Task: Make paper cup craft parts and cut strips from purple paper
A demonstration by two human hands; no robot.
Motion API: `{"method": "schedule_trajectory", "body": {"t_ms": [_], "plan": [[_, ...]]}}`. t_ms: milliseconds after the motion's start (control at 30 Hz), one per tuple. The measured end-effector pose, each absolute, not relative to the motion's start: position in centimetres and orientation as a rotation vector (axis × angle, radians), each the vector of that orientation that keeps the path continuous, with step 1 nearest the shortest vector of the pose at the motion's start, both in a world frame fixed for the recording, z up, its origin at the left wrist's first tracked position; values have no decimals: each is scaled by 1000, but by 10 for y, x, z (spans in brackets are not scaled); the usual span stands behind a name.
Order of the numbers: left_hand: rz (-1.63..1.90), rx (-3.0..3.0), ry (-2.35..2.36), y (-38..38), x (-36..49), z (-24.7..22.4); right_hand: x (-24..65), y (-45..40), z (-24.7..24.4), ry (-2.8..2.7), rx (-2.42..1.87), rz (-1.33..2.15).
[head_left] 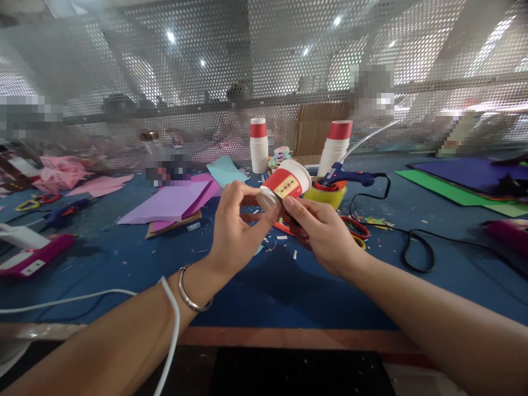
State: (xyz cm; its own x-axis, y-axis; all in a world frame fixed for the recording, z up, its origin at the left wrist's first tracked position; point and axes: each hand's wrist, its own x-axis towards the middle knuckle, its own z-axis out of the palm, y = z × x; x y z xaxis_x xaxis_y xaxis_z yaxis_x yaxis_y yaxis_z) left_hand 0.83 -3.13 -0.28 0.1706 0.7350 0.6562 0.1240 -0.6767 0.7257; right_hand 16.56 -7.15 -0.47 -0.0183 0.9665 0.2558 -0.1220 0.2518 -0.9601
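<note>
A red and white paper cup with a yellow label is held tilted above the table, its wide end up and to the right. My left hand is closed with fingertips and thumb around the cup's lower left end. My right hand pinches the cup's lower right side, thumb by the label; its other fingers are partly hidden underneath. Behind the cup, a blue glue gun rests across a yellow container. Scissors with red and yellow handles lie beside my right hand.
Two stacks of cups, one left and one right, stand before a perforated metal screen. Purple paper lies left, green paper right. A black cable loops at right; a white cable crosses my left forearm.
</note>
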Motion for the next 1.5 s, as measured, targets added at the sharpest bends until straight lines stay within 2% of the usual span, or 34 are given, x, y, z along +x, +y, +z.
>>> {"method": "schedule_trajectory", "body": {"t_ms": [200, 400, 933, 1133, 1500], "plan": [[1404, 1479, 761, -27, 10, 2, 168, -69, -9, -1331, -968, 1019], [1396, 1329, 752, -26, 11, 3, 168, -68, -12, -1388, -999, 976], [1433, 1273, 740, -30, 15, -1, 170, -70, -6, -1499, -1070, 743], [1545, 1400, 789, -23, 12, 0, 171, -71, -5, -1486, -1088, 740], [1446, 1456, 681, -28, 11, 1, 173, -75, 2, -1656, -1149, 532]]}}
